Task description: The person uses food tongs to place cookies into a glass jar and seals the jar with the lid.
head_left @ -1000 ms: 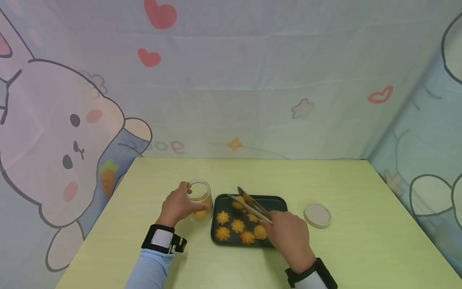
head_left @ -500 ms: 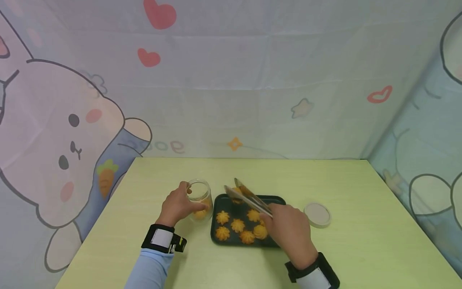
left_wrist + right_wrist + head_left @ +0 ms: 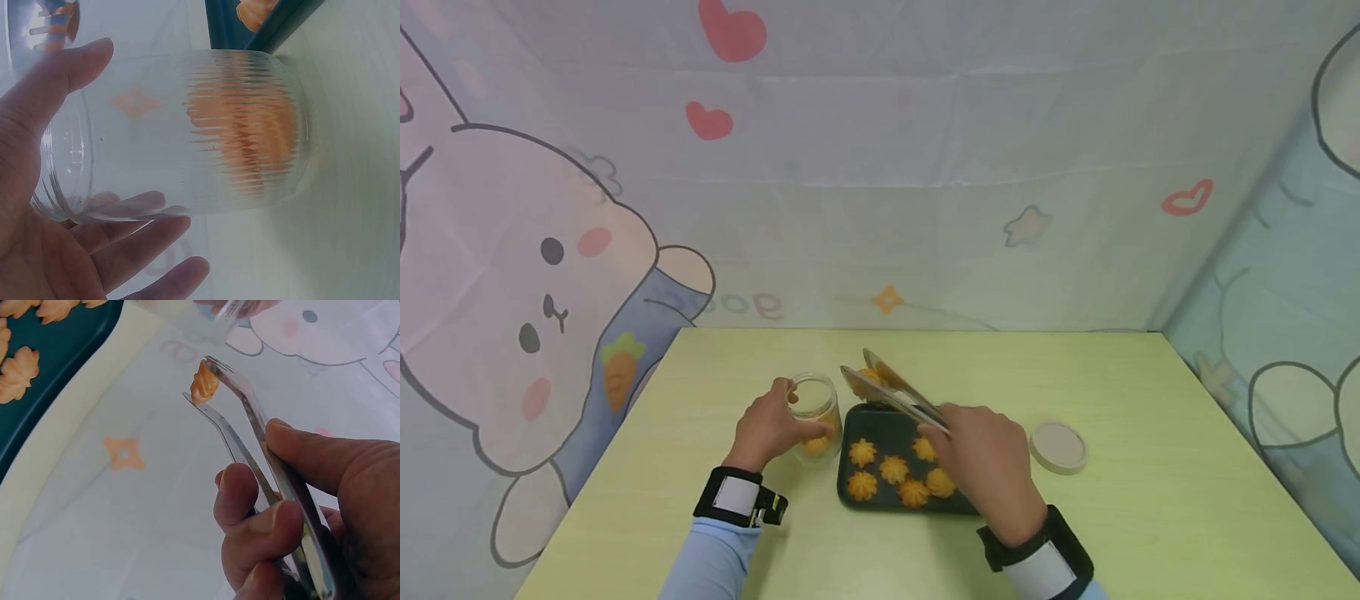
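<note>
My left hand (image 3: 775,429) holds a clear glass jar (image 3: 144,137) round its rim end, thumb on one side and fingers on the other. Several orange-yellow cookies (image 3: 250,128) lie at the jar's bottom. In my right hand (image 3: 988,454) are metal tongs (image 3: 250,419), gripped between thumb and fingers. Their tips pinch one swirled cookie (image 3: 204,383), held in the air above the far edge of the dark green baking tray (image 3: 880,502), to the right of the jar. More piped cookies (image 3: 893,468) sit on the tray; my right hand hides its right end.
A round whitish lid (image 3: 1059,447) lies on the pale yellow table (image 3: 1120,400), right of the tray. Behind the table hangs a printed backdrop cloth (image 3: 925,208) with a rabbit and hearts.
My right hand has lifted the tongs with the pinched cookie off the tray and moved them up and left toward the jar. The left hand and jar stay in place.
</note>
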The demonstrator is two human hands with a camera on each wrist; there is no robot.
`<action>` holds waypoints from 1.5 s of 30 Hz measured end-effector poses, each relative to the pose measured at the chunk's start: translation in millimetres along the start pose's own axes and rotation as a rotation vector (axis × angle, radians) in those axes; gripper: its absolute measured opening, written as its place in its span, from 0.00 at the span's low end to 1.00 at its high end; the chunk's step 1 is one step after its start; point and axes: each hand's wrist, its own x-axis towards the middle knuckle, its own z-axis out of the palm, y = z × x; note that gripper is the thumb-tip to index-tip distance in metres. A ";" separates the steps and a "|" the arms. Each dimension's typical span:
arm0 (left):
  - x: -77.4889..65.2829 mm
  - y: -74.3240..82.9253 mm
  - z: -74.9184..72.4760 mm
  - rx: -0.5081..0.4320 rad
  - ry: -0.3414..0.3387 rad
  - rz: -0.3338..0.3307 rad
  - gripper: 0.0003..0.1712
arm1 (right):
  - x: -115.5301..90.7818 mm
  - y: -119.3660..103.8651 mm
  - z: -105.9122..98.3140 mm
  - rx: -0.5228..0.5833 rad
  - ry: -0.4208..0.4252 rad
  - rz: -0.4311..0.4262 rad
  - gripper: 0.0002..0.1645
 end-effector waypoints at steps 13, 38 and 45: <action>0.9 -3.0 1.0 -0.008 -0.002 0.009 0.51 | 13.7 -22.9 -8.7 0.029 0.018 -0.047 0.19; 0.7 -3.6 1.9 -0.004 0.005 0.015 0.53 | 19.1 -37.7 -1.9 0.002 -0.047 -0.044 0.22; 1.2 -2.7 1.4 0.003 0.004 0.010 0.50 | 16.3 -23.0 -0.5 0.008 -0.013 -0.027 0.21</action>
